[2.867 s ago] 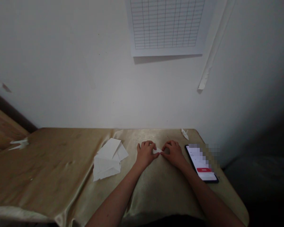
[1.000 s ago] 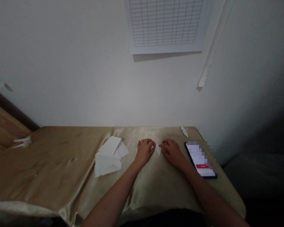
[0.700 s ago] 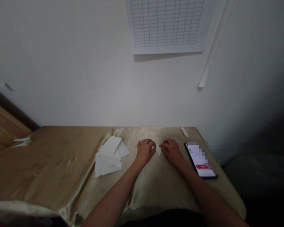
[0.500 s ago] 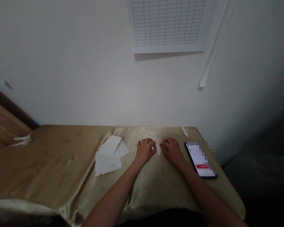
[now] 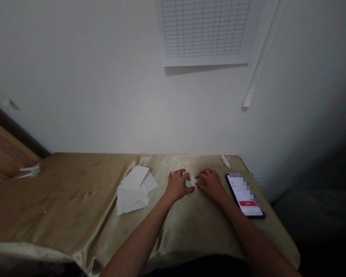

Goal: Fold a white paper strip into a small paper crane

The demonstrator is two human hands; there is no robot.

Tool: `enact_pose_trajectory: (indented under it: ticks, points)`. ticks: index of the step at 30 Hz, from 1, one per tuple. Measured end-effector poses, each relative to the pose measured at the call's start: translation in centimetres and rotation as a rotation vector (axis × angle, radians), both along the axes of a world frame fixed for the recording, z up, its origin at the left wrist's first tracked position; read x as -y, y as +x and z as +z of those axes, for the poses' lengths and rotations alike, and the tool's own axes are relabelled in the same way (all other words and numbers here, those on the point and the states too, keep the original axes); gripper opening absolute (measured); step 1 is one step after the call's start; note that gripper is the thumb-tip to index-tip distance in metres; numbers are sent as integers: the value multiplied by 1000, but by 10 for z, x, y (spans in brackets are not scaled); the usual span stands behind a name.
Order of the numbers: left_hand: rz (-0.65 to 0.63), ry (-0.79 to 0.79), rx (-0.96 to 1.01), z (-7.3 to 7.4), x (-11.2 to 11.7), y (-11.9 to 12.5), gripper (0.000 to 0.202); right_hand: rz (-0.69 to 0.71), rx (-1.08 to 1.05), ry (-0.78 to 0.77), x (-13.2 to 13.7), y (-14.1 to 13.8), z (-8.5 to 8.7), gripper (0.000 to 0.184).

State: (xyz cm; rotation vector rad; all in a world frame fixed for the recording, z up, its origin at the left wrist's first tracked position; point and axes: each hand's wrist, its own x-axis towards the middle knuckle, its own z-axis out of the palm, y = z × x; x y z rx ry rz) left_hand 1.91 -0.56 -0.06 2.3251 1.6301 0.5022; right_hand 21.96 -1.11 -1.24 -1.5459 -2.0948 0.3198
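A small folded piece of white paper [image 5: 193,181] lies on the cloth-covered table between my two hands. My left hand [image 5: 178,184] is on its left, thumb and forefinger spread apart, with the thumb tip at the paper's lower end. On the other side, my right hand [image 5: 210,181] has its thumb and forefinger apart, their tips at the paper's right edge. Whether the fingertips press on the paper is too small to tell. To the left of my left hand lies a loose pile of white paper sheets [image 5: 134,194].
A phone [image 5: 245,196] with a lit screen lies right of my right hand. Behind it is a small folded white paper [image 5: 225,161]. White scraps [image 5: 30,170] lie at the table's far left. A gridded sheet [image 5: 204,30] hangs on the wall. The shiny tablecloth [image 5: 69,192] is creased.
My left thumb has moved away from the forefinger, down to the paper's lower end. The right thumb and forefinger have also spread further apart. The other things lie as before.
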Motion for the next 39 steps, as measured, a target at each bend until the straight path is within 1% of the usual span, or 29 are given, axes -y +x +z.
enact_pose_trajectory:
  ticks: [7, 15, 18, 23, 25, 28, 31, 35, 37, 39]
  points:
    - [-27, -23, 15, -2, -4, -4, 49, 13, -1, -8, 2, 2, 0, 33]
    - [-62, -33, 42, -3, -8, -10, 50, 46, -25, 1, 5, 5, 0, 38]
    - [-85, -27, 61, -6, -12, -15, 42, 56, -33, -3, 5, 7, -1, 40]
    - [-56, 3, 108, -10, -17, -16, 13, 58, -26, -10, 6, 8, -2, 42]
    - [-33, 24, 112, -11, -18, -13, 9, 67, -37, -2, 6, 7, -3, 38]
    - [-9, 48, 115, -12, -17, -10, 7, 74, -73, 23, 6, 5, -4, 27]
    - [-8, 51, 125, -14, -17, -9, 13, 59, -96, 40, 5, 2, -7, 18]
    - [-18, 27, 101, -16, -18, -9, 34, 28, -87, 67, 1, -3, -14, 14]
    - [-32, 13, 79, -15, -18, -9, 36, 22, -91, 74, -1, -4, -16, 14]
    - [-38, 8, 69, -14, -17, -9, 35, 19, -102, 75, -2, -5, -18, 14]
